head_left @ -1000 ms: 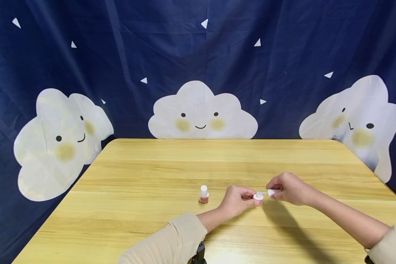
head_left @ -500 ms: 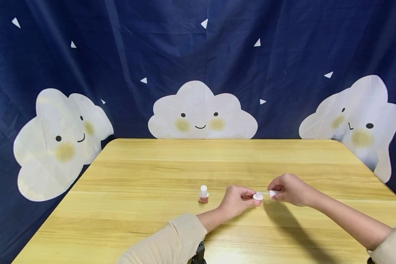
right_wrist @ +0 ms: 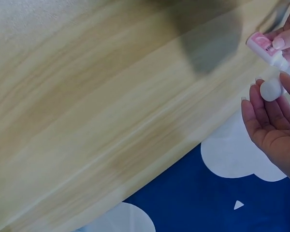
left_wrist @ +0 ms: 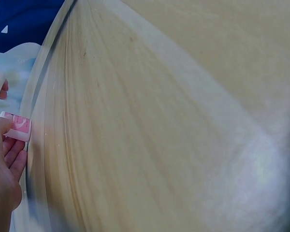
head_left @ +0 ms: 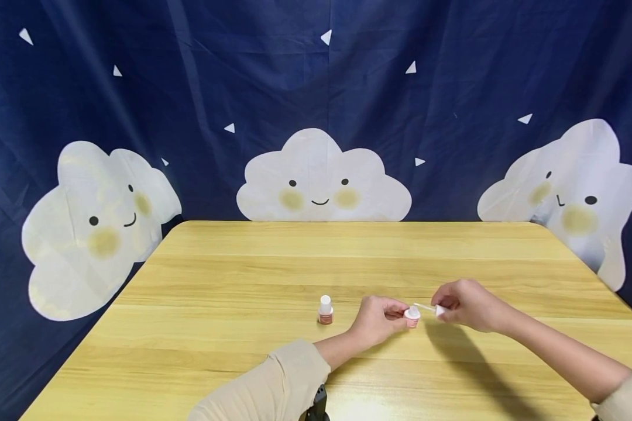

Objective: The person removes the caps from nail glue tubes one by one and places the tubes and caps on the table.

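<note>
My left hand [head_left: 375, 321] grips a small bottle with a pink label [head_left: 412, 319] between thumb and fingers, its white neck uppermost in the head view. Just to the right, my right hand [head_left: 469, 305] pinches a white cap [head_left: 440, 310]. From that cap a thin pale stem [head_left: 424, 307] points left, its tip right at the bottle's mouth. In the right wrist view the cap [right_wrist: 271, 91] sits between thumb and fingertips, beside the bottle [right_wrist: 261, 47]. The left wrist view shows the pink label [left_wrist: 20, 126] above curled fingers.
A second small bottle with a white cap and a reddish-brown label [head_left: 325, 312] stands upright left of my left hand. Everything is on or over a wood-grain table [head_left: 242, 263]. Behind its far edge hangs a dark blue curtain [head_left: 274, 76] with clouds.
My right hand has drawn the cap slightly right and down, and more of the stem shows, now slanting. The left hand and pink-label bottle have stayed in place.
</note>
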`<state>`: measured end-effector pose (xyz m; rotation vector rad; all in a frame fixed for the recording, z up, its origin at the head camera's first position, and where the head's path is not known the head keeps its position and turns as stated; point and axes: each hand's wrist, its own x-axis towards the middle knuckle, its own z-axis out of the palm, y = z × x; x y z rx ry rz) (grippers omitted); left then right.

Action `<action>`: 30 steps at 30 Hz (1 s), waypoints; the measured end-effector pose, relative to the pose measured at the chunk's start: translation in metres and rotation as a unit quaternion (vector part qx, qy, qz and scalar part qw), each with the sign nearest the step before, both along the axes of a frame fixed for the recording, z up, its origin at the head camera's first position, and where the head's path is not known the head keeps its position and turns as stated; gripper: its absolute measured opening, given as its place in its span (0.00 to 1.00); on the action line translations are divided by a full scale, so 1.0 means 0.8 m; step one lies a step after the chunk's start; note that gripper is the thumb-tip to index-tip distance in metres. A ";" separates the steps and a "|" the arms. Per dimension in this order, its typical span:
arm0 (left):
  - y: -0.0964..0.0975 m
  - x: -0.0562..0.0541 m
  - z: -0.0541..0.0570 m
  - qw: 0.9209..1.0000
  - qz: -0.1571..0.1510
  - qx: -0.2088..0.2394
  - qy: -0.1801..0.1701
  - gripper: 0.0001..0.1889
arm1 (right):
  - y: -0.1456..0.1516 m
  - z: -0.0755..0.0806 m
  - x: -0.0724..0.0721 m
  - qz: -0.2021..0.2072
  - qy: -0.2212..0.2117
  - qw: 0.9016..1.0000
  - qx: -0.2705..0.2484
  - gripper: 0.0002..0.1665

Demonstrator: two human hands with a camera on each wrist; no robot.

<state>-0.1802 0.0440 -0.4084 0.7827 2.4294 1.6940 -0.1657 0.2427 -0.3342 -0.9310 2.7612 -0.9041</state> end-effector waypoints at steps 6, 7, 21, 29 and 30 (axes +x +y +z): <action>0.001 0.000 -0.001 1.000 0.001 -0.003 0.000 0.12 | 0.001 -0.009 0.004 -0.032 -0.026 0.999 -0.019 0.07; 0.001 0.000 -0.001 1.000 0.001 -0.005 0.002 0.12 | 0.002 -0.011 0.004 -0.038 -0.028 0.999 -0.023 0.07; 0.001 -0.001 -0.003 1.000 0.005 0.003 -0.003 0.11 | 0.009 -0.046 0.011 -0.114 0.013 0.988 -0.104 0.11; 0.001 -0.001 -0.003 1.000 -0.001 0.005 -0.005 0.11 | 0.005 -0.058 0.014 -0.118 0.029 0.983 -0.139 0.11; 0.001 -0.001 -0.003 1.000 -0.002 0.006 -0.006 0.11 | 0.005 -0.059 0.015 -0.120 0.032 0.982 -0.141 0.10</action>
